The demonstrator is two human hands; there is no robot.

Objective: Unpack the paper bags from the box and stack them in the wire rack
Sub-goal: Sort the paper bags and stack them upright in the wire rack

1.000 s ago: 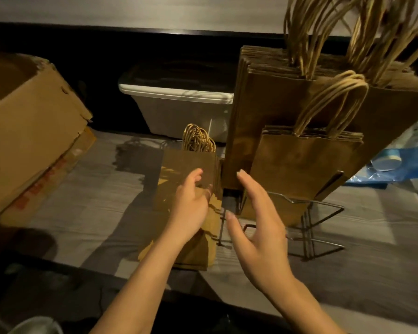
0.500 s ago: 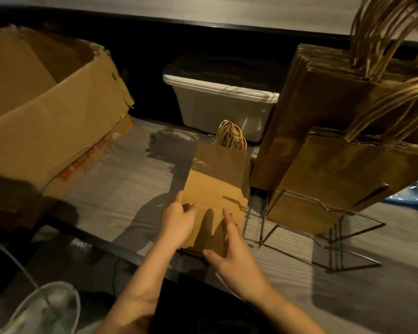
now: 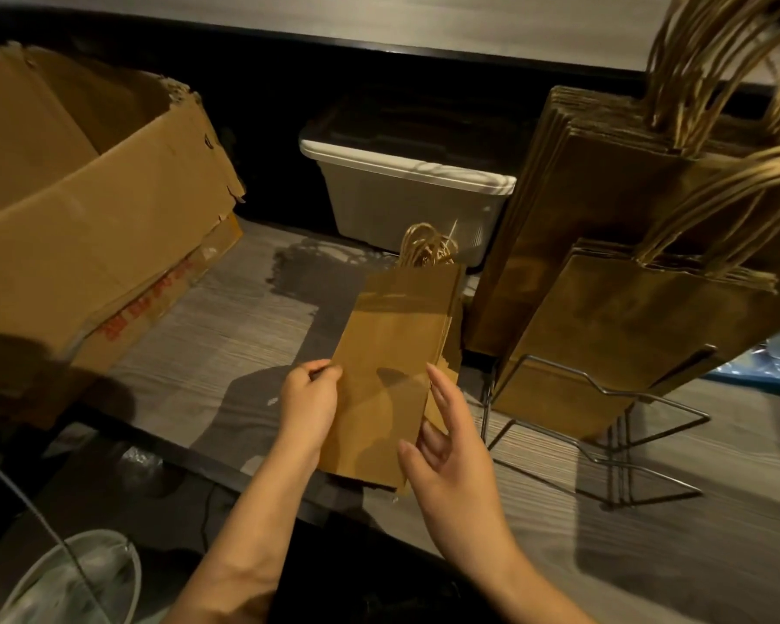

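A small stack of flat brown paper bags (image 3: 392,353) with twisted handles lies on the grey wood table, handles pointing away from me. My left hand (image 3: 309,400) pinches the stack's left edge. My right hand (image 3: 451,448) holds the stack's lower right edge, thumb on top and fingers beneath. To the right, the wire rack (image 3: 604,425) holds two rows of upright bags: larger bags (image 3: 595,204) behind, medium bags (image 3: 640,335) in front. The open cardboard box (image 3: 86,227) stands at the left, its inside hidden from me.
A grey plastic tub (image 3: 406,195) with a white rim sits at the back between box and rack. Blue plastic (image 3: 775,367) lies at the far right behind the rack. A white-rimmed bin (image 3: 68,583) stands below the table's front edge at the lower left.
Both hands moved down from the middle of the small stack to its near end and took hold of its edges. My view swung left, showing more of the cardboard box.
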